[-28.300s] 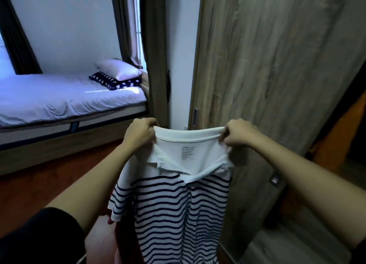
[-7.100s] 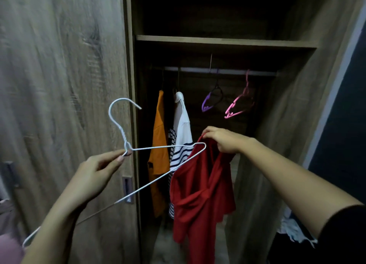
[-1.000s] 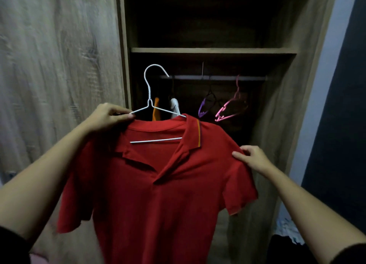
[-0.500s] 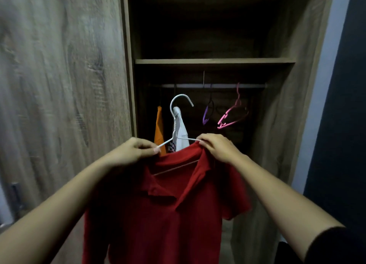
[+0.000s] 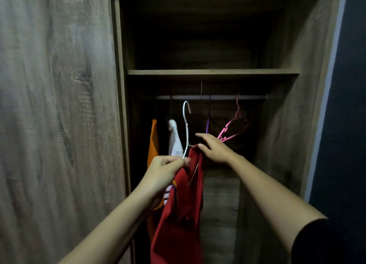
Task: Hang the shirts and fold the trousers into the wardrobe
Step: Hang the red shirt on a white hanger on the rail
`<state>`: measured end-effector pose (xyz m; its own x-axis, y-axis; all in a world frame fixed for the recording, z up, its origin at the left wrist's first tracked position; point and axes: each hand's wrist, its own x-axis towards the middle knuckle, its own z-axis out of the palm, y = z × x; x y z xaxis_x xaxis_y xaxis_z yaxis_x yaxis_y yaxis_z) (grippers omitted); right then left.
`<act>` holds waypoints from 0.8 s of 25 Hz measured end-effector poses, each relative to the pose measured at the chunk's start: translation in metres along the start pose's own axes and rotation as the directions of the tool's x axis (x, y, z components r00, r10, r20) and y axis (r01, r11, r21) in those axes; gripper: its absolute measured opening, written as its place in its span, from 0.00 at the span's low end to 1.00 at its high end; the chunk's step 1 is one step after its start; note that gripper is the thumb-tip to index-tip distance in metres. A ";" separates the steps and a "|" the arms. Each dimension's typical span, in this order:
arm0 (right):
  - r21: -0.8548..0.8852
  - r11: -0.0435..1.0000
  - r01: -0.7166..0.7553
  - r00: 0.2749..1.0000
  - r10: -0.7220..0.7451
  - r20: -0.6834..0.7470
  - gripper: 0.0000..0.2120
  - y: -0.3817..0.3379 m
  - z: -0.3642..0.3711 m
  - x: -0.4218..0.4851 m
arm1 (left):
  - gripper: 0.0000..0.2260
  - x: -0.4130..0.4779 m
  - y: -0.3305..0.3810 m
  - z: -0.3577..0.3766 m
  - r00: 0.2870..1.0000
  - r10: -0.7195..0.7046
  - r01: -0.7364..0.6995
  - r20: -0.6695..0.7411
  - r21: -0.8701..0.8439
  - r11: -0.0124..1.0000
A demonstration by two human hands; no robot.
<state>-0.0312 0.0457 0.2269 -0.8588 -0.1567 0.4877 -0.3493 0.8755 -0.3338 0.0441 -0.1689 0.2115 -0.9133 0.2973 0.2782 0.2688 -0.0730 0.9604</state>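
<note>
The red polo shirt (image 5: pixel 178 214), a soft, limp knit with a striped collar trim, hangs edge-on from a thin white wire hanger (image 5: pixel 186 131) in front of the open wardrobe. It is below the pale metal rail (image 5: pixel 217 97) and not yet hooked on. The left hand (image 5: pixel 164 168) pinches the wire just under the twisted neck. The right hand (image 5: pixel 213 149) has nearly straight fingers, its thumb tip touching the cloth at the hanger's far shoulder. The likeliest slip is the shirt sliding off: the wire is smooth and narrow, the hanger is tilted, and only a light touch steadies the far side. The hook's opening is small, so in this dim recess (the rail barely shows) it could miss the rail or catch a neighbour. The gap it aims for lies between the white striped shirt (image 5: pixel 175 139), which hangs beside the orange garment (image 5: pixel 153 141), and the purple plastic hanger (image 5: pixel 208 125). A knock could set that one or the pink plastic hanger (image 5: pixel 233 129) swinging. Overhead, the wood-grain shelf (image 5: pixel 212 72) leaves little room to lift the hook.
</note>
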 end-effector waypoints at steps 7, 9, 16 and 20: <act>-0.104 0.905 -0.413 0.900 0.387 -0.203 0.33 0.034 -0.009 0.091 | 0.10 0.095 -0.037 0.025 0.990 -0.084 0.066 -0.115 -0.150 0.986; -0.199 0.851 -0.486 0.874 0.470 -0.121 0.31 0.043 -0.013 0.106 | 0.10 0.118 -0.035 0.029 0.987 -0.069 0.043 -0.145 -0.176 0.984; -0.335 0.824 -0.457 0.886 0.388 -0.256 0.12 0.075 -0.020 0.101 | 0.10 0.216 -0.004 0.059 0.943 0.029 -0.044 -0.332 -0.037 0.998; -0.459 0.801 -0.386 0.918 0.282 -0.280 0.11 0.072 -0.031 0.091 | 0.13 0.268 0.012 0.077 0.899 0.103 0.003 -0.426 0.241 0.970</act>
<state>-0.1228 0.1085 0.2728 -0.7817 0.2308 0.5794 0.2235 0.9710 -0.0853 -0.1737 -0.0168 0.2969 -0.9235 -0.1462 0.3547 0.3318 0.1599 0.9297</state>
